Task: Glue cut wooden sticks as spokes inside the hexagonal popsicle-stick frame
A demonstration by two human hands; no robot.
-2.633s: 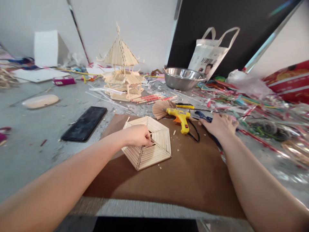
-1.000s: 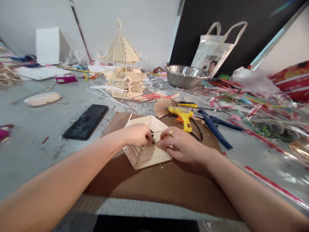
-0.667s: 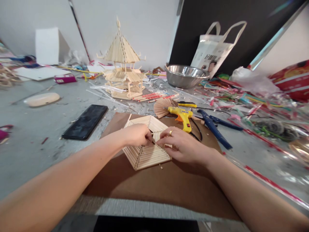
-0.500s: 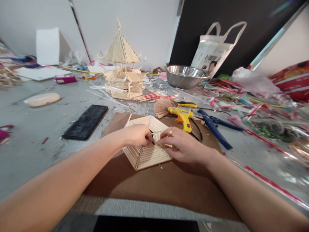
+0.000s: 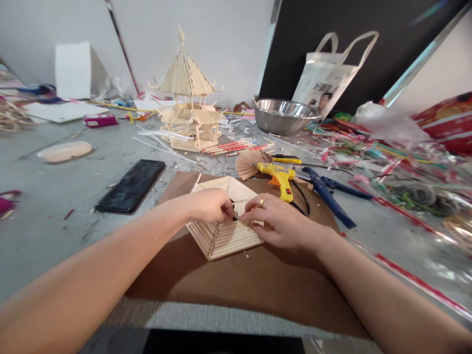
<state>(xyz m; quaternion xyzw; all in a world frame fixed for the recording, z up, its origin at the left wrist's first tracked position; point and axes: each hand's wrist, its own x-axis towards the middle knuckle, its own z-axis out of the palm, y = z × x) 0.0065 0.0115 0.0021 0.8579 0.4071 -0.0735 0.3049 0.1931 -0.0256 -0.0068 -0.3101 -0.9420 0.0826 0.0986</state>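
Note:
A hexagonal panel of pale wooden sticks lies on a brown board in front of me, with a dark opening near its middle. My left hand is closed, its fingers pinched at that opening; what they hold is hidden. From the other side my right hand, with a ring on one finger, rests over the panel's right part. Its fingertips come together beside the opening, and any small piece between them cannot be made out. A yellow glue gun lies just beyond my right hand.
Blue pliers and a folded paper fan lie by the glue gun. A black phone is at left. Behind stand a stick-built pavilion and a metal bowl. Scraps and plastic litter the right side.
Hardly anything differs. Both hands stay at the panel's middle opening, with only a slight shift of the fingertips and panel.

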